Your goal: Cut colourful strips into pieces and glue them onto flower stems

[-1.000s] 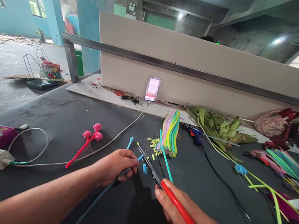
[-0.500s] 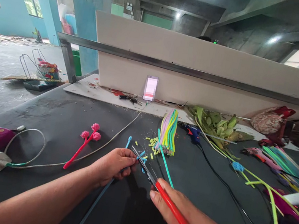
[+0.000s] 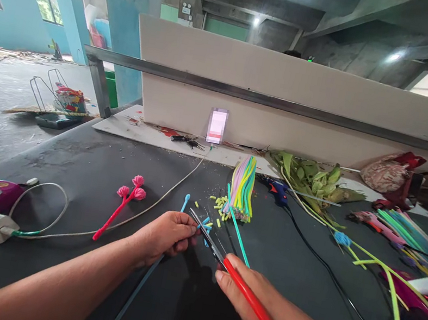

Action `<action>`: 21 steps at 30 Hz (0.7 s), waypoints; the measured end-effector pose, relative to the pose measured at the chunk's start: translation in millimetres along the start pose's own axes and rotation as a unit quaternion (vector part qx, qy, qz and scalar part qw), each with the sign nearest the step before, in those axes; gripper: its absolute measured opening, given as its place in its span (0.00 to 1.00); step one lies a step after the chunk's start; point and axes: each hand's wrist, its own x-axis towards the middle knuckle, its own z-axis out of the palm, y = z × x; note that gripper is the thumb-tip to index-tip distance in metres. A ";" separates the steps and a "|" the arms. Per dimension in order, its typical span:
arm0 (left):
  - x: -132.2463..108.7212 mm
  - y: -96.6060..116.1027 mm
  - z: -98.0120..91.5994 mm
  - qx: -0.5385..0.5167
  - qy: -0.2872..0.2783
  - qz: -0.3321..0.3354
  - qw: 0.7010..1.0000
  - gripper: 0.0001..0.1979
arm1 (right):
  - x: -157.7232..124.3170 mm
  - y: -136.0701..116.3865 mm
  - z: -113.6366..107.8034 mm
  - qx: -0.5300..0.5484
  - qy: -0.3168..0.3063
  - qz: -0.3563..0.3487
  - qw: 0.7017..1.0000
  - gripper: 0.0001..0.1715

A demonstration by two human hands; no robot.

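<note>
Blue pipe cleaner (image 3: 199,226) pinched in left hand (image 3: 167,234), scissor blades right at its end. Red-handled scissors (image 3: 255,302) grasped in right hand (image 3: 235,295). Yellow snippets (image 3: 219,203) scattered just beyond.

my scissors (image 3: 245,286): super red handles | my strip (image 3: 138,293): plain blue | flower sprig (image 3: 117,211): hot pink | bundle (image 3: 243,187): lilac/yellow/teal mix | tabletop (image 3: 89,160): dark grey

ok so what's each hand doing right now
Left hand: closed, holding a blue strip.
Right hand: closed around the red-handled scissors.
</note>
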 end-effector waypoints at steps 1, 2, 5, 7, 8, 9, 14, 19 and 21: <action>0.3 -0.3 -0.3 0.000 0.000 0.000 1.000 0.11 | 0.3 1.2 0.3 -0.002 0.009 -0.017 1.000 0.14; 0.6 -0.6 -0.6 -0.001 0.000 0.001 1.000 0.11 | 0.7 2.7 0.7 -0.003 0.018 -0.033 0.999 0.15; 1.6 -1.2 -1.1 -0.002 0.001 0.001 1.000 0.11 | 2.8 8.1 1.7 0.007 0.037 -0.063 0.997 0.15; 1.8 -0.8 -1.0 -0.002 0.005 -0.004 1.000 0.12 | 4.3 10.7 1.7 0.020 0.024 -0.067 0.997 0.15; 1.7 -0.4 -0.7 -0.002 0.008 -0.006 1.000 0.12 | 4.8 11.3 1.5 0.026 0.013 -0.065 0.997 0.15; 1.5 0.2 -0.3 -0.001 0.010 -0.008 1.000 0.12 | 5.1 11.5 1.2 0.032 0.006 -0.060 0.998 0.15; 0.4 2.6 2.2 0.006 0.021 -0.020 1.000 0.11 | 6.2 10.5 1.3 0.058 0.027 -0.032 0.997 0.16; 0.8 2.2 1.2 0.005 0.023 -0.032 0.999 0.11 | 15.4 20.2 3.3 0.165 -0.082 0.068 0.980 0.16; 0.9 2.2 -0.8 -0.007 0.027 -0.027 0.999 0.09 | 19.9 27.1 1.8 0.243 -0.113 0.125 0.955 0.18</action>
